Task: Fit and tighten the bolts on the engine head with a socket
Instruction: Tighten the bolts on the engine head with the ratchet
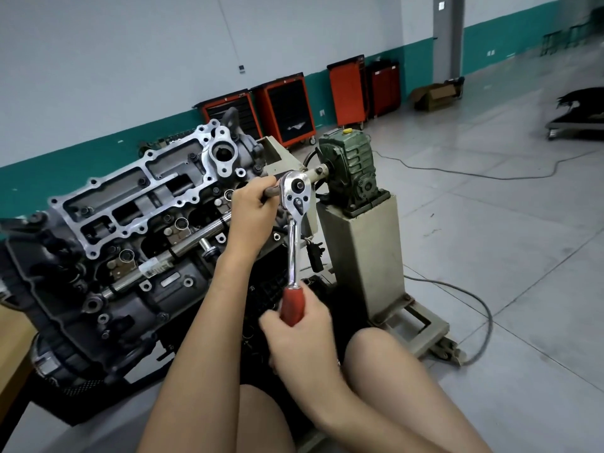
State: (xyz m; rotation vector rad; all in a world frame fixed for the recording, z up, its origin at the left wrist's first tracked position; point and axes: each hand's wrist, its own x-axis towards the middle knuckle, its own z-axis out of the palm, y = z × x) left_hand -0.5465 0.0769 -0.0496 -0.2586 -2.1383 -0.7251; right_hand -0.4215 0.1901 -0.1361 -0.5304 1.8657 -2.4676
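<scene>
Left hand (pixel 251 207) grips extension bar (pixel 271 192) just beside ratchet (pixel 294 243) head. Right hand (pixel 300 335) grips ratchet's red handle (pixel 292 305). Engine head (pixel 130 197) lies left of ratchet, behind left hand, beside stand (pixel 362 243).

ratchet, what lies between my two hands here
Head view: the ratchet's chrome head and bare shank span from the left hand down to the right hand on the red handle.
</scene>
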